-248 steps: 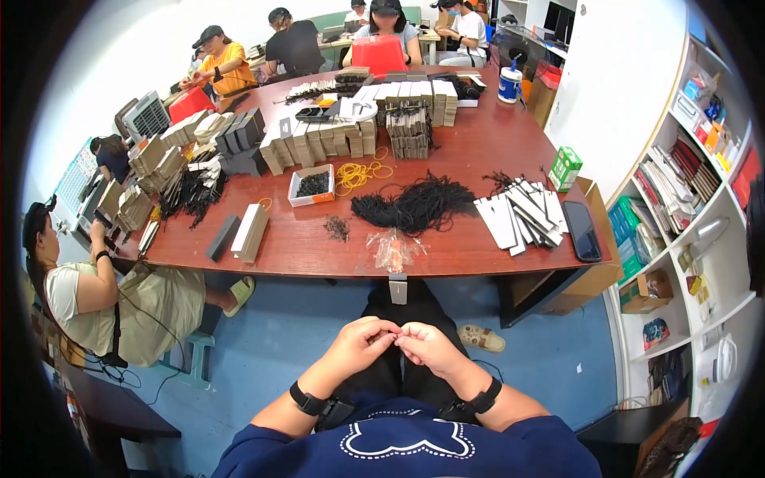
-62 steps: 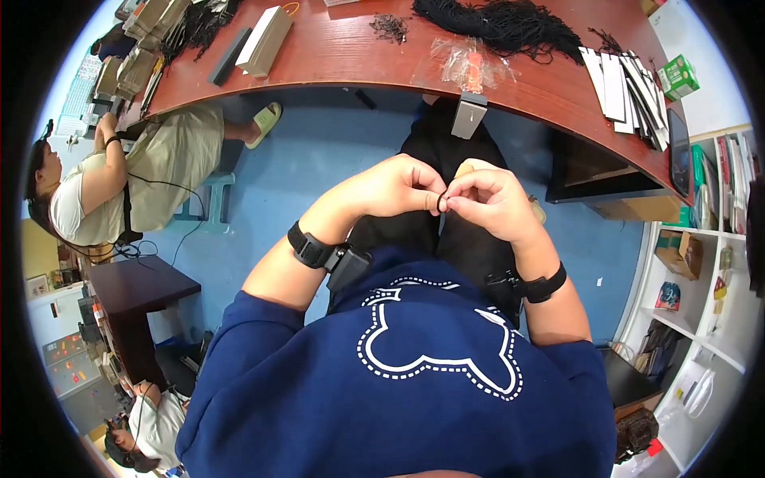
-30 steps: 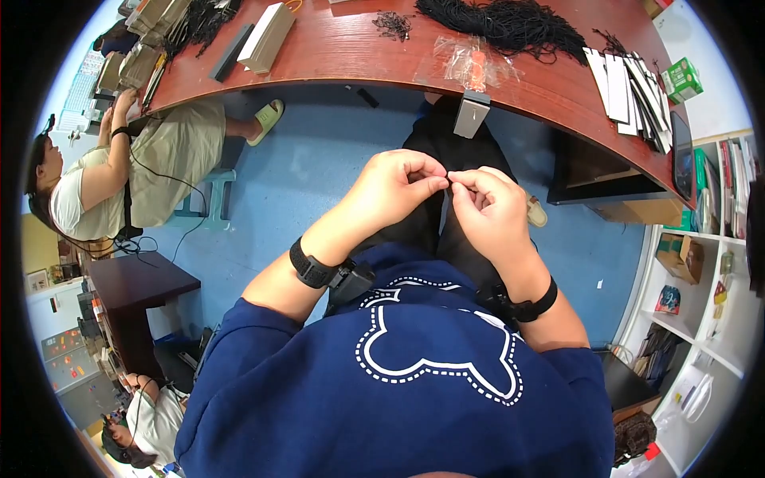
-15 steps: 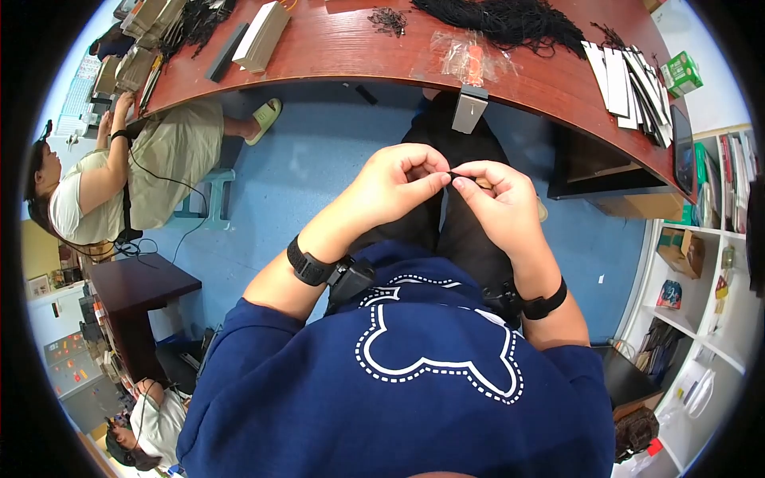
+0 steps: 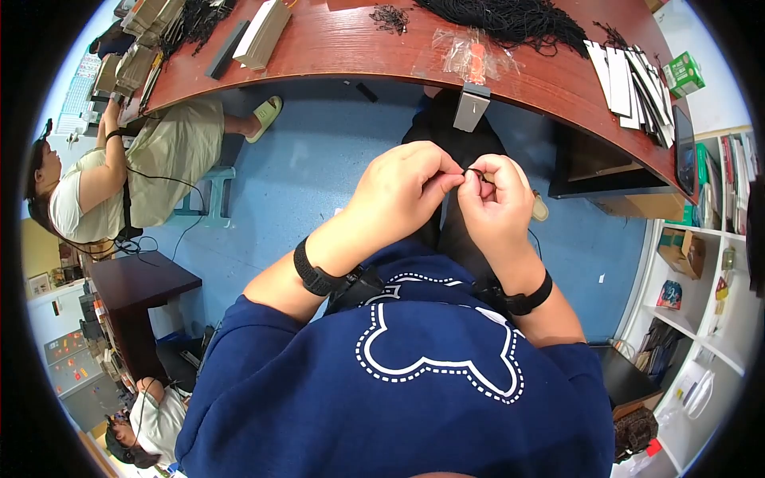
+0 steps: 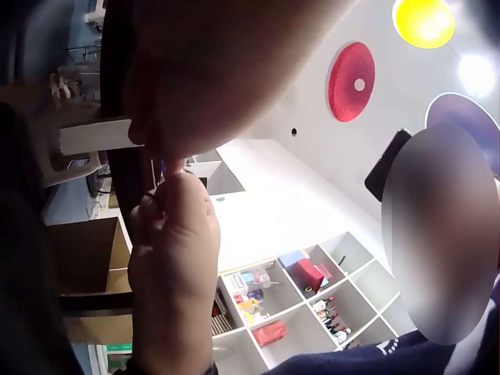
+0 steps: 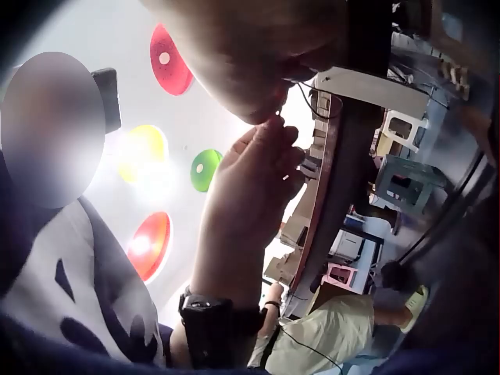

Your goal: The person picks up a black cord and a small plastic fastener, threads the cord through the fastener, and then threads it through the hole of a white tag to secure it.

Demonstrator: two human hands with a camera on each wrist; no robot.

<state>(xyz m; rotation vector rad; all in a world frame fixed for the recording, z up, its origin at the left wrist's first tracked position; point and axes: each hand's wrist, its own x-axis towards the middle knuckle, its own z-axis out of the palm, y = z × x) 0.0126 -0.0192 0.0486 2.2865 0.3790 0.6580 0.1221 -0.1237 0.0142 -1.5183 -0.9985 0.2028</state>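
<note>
Both hands meet fingertip to fingertip above the lap in the head view. A short, thin black cord [image 5: 476, 172] shows at the fingers. My left hand [image 5: 405, 191] pinches at its end between thumb and forefinger. My right hand [image 5: 500, 203] pinches the cord too, its other fingers curled toward the palm. In the right wrist view a thin dark loop of cord [image 7: 322, 116] hangs out beside the fingers. Most of the cord is hidden by the fingertips.
On the red-brown table [image 5: 358, 48] lie a heap of black cords [image 5: 510, 24], white strips [image 5: 620, 84], a pale block stack [image 5: 263, 36] and clear plastic wrap [image 5: 458, 56]. A grey-white box piece [image 5: 471, 110] hangs at the table's edge. A person [image 5: 92, 187] sits at the left.
Both hands have drawn closer to each other, the left moving slightly right. The short stretch of cord seen between the fingertips half a second ago is now mostly covered.
</note>
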